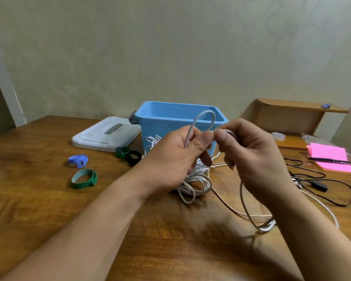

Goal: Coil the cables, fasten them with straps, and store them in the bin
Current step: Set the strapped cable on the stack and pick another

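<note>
Just in front of the blue bin (150, 126), the left hand (174, 157) grips 1 leg of an upright white cable loop (205, 112) and the right hand (257, 157) pinches the other, so the uncoiled slack hangs below the right hand toward the bench (49, 199), on the bin's near-right side.

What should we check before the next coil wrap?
1. Left hand grips white cable loop: ok.
2. Right hand pinches the same cable: ok.
3. Cable heap on table untangled: cannot tell.
4. Green strap lying free on table: ok.
5. Blue bin open, white lid off beside it: ok.
</note>
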Tool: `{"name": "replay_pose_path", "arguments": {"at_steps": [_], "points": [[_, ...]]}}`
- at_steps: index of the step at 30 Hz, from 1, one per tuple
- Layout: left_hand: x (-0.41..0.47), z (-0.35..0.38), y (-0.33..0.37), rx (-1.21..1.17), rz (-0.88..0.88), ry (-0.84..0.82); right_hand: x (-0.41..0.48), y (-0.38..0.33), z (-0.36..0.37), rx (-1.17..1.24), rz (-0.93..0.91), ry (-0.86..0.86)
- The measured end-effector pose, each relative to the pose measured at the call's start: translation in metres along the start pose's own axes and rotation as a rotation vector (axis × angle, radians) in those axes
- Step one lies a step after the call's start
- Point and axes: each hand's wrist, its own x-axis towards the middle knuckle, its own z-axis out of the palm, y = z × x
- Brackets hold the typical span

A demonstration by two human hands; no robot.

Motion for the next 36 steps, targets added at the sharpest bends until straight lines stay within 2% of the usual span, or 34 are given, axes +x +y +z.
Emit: {"name": "replay_pose_path", "arguments": {"at_steps": [3,6,10,13,15,18,21,25,28,33,36], "points": [[-0.001,-0.001,0.001,0.129,0.052,-0.031,0.001,-0.001,-0.004,0.135,0.069,0.031],[-0.002,0.001,-0.003,0.221,0.131,0.029,0.001,-0.004,-0.003,0.145,0.053,0.029],[-0.001,-0.002,-0.008,0.354,0.192,0.191,0.001,-0.004,-0.001,0.136,0.052,0.042],[0.001,-0.005,-0.011,0.350,0.255,0.356,0.001,-0.001,-0.006,0.006,0.088,0.009],[0.004,-0.009,-0.012,0.203,0.272,0.414,0.002,0.002,-0.009,-0.148,0.129,-0.020],[0.009,-0.012,-0.013,-0.142,0.188,0.470,0.001,0.004,-0.010,-0.308,0.176,-0.068],[0.012,-0.009,-0.018,-0.184,0.112,0.500,0.000,0.002,-0.008,-0.326,0.180,-0.095],[0.008,0.011,-0.014,-0.290,-0.004,0.285,-0.003,0.000,0.003,-0.208,0.118,0.069],[0.005,0.025,-0.012,-0.309,-0.054,0.177,-0.007,-0.002,0.014,-0.136,0.058,0.057],[0.004,0.036,-0.003,-0.516,-0.086,0.169,-0.009,0.000,0.019,-0.181,0.001,0.074],[0.006,0.036,-0.007,-0.475,-0.091,0.266,-0.011,0.000,0.021,-0.212,0.001,0.043]]}}
